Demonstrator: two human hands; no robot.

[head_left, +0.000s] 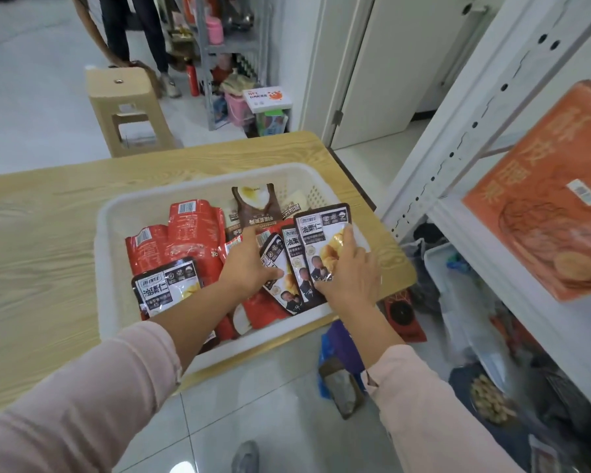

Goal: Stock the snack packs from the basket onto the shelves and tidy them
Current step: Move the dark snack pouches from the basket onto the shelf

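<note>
We bunch three black packs [299,264] over the basket [116,213], likely for one carry: fingers of the left hand [249,268] pinch them, and fingers of the right hand [350,274] curl onto the front one.

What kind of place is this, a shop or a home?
Probably a small storeroom or a practice shop inside an ordinary room: white metal shelving holds an orange box, and a basket of snack packs stands on a wooden table.
</note>
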